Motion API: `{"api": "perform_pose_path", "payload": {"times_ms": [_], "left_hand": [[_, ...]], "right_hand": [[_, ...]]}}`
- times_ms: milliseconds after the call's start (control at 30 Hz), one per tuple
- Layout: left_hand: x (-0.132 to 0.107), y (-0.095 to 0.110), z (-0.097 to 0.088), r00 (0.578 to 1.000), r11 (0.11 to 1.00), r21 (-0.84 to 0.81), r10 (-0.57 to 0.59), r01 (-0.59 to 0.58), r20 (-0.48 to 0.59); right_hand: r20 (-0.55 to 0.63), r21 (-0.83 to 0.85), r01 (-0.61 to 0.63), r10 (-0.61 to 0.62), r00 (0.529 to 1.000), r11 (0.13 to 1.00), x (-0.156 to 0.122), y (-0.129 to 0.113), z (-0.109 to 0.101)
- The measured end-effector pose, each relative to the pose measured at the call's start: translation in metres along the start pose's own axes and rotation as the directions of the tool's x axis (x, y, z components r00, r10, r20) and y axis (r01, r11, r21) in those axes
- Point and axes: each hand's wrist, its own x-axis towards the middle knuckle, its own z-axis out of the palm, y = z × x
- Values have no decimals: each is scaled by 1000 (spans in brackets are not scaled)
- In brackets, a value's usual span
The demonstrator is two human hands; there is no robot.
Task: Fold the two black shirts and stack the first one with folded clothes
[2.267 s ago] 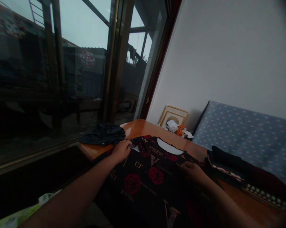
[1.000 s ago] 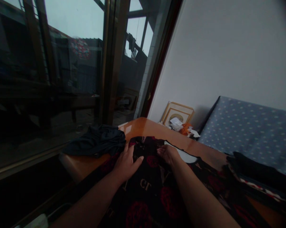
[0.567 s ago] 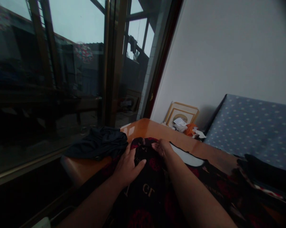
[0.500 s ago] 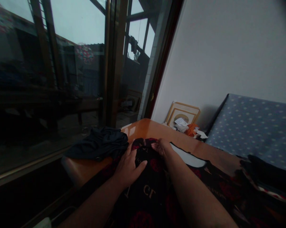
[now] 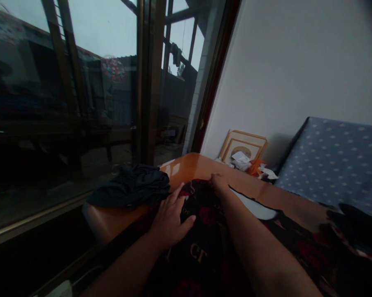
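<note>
A black garment [image 5: 206, 237] with red roses and pale lettering lies spread over the glossy wooden table [image 5: 188, 163]. My left hand [image 5: 169, 222] rests flat on its left part, thumb spread away from the fingers. At the garment's far edge, my right hand [image 5: 218, 182] is closed on the fabric, its fingertips partly hidden. The pale inside of what looks like the neckline shows just right of my right forearm. Left of my left hand, a crumpled dark cloth [image 5: 136, 185] lies on the table's corner.
Glass sliding doors [image 5: 111, 103] stand on the left, close to the table. A framed picture [image 5: 244, 146] leans on the white wall behind papers and an orange bag [image 5: 256, 167]. A blue dotted cover [image 5: 337, 161] and dark folded clothes [image 5: 359, 227] are at right.
My right hand has moved slightly away and drawn its fingers closed on the garment's far edge, which looks smoother. My left hand stays flat on the fabric. The view has shifted slightly.
</note>
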Motion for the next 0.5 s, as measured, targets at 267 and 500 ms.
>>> {"api": "perform_pose_path", "payload": {"times_ms": [267, 500], "left_hand": [[1, 2, -1, 998, 1000, 3, -19, 19, -52], [0, 0, 1, 995, 1000, -4, -23, 23, -100]], "right_hand": [[220, -303, 146, -80, 972, 942, 8, -2, 11], [222, -294, 169, -105, 969, 941, 14, -3, 19]]}}
